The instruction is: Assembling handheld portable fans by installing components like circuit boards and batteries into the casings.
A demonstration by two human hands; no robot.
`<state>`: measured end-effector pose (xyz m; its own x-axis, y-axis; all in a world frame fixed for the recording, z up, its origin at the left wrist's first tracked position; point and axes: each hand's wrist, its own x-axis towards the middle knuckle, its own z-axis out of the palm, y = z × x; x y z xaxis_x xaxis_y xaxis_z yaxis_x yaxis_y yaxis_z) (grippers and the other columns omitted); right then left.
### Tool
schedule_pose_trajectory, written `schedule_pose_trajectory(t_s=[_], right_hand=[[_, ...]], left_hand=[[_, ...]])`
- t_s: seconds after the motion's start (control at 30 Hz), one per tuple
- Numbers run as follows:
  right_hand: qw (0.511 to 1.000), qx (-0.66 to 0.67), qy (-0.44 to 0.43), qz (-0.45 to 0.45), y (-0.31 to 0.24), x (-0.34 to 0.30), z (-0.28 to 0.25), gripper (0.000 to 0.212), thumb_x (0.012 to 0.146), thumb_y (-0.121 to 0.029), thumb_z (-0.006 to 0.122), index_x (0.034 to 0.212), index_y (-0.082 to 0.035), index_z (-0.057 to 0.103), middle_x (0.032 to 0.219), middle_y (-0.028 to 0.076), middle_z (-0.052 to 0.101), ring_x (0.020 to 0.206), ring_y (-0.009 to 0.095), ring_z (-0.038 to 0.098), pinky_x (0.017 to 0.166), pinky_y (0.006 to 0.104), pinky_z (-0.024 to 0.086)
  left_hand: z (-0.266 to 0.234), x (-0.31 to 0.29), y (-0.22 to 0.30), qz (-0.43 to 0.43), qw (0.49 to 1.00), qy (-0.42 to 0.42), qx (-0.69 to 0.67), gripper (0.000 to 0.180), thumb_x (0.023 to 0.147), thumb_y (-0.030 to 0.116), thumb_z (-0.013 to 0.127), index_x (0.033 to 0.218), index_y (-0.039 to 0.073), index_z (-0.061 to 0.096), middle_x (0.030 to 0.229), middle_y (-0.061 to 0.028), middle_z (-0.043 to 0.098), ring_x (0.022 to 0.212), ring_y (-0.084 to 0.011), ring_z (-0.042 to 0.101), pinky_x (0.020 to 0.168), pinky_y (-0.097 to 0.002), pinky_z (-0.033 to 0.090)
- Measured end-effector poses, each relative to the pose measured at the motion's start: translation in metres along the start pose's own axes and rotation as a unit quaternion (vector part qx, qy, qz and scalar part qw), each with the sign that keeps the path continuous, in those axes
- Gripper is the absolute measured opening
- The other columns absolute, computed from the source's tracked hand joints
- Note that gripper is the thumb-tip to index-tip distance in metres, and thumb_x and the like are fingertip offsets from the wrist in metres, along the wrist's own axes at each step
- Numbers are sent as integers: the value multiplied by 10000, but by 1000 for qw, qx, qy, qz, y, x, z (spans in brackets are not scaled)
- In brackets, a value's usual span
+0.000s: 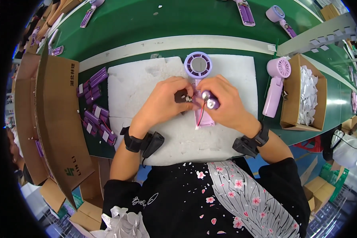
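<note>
One purple battery pack [213,101], in right fingers [215,84]; lilac fan [198,74] beneath

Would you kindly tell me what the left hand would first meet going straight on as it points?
Probably the right hand, close ahead; depth is unclear, so the left hand might brush the fan's handle first.

Lilac handheld fan [198,64], handle [204,120] open
</note>
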<state>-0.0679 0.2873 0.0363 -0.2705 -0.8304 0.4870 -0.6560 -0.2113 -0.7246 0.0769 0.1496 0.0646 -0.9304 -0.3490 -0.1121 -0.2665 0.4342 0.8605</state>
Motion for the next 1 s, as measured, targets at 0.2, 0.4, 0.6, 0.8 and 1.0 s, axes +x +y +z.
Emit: schedule_pose_trajectory(t_s=[0.2, 0.4, 0.6, 0.8, 1.0], right_hand=[[996, -42, -40, -71, -1, 1, -1, 275, 645, 25, 749, 865, -28, 593, 873, 69, 654, 758, 263, 582, 641, 334, 483], [995, -66, -54, -43, -8, -1, -2, 273, 616, 24, 760, 841, -37, 619, 839, 60, 657, 755, 244, 579, 635, 324, 478], [995, -61, -79, -17, -13, -1, -4, 271, 611, 31, 754, 835, -47, 624, 831, 48, 655, 748, 236, 564, 630, 313, 471], [994, -68, -89, -3, -18, -2, -5, 265, 604, 26, 742, 829, -54, 629, 832, 37, 653, 752, 230, 560, 609, 309, 472], [985, -125, -105, -53, -22, -3, -5, 274, 580, 14, 713, 830, -63, 634, 833, 38, 652, 771, 232, 573, 596, 321, 480]], left_hand=[[-2, -1, -8, 102, 995, 13, -9, 231, 657, -3, 764, 849, 13, 638, 887, -88, 652, 865, -258, 609, 752, -339, 498], [-3, -6, -5, 90, 995, 23, -32, 237, 672, -13, 748, 888, 17, 657, 885, -86, 658, 820, -251, 635, 704, -326, 514], [-3, -9, -3, 39, 996, 18, -83, 268, 661, -29, 738, 916, 21, 671, 860, -87, 656, 743, -235, 643, 658, -301, 521], [-5, -11, -3, 82, 995, 5, -62, 249, 651, -53, 722, 885, 22, 678, 900, -93, 646, 767, -229, 637, 670, -304, 522], [-3, -15, -11, 115, 993, 17, -32, 218, 649, -59, 698, 847, 32, 689, 988, -98, 611, 806, -250, 626, 684, -312, 512]])
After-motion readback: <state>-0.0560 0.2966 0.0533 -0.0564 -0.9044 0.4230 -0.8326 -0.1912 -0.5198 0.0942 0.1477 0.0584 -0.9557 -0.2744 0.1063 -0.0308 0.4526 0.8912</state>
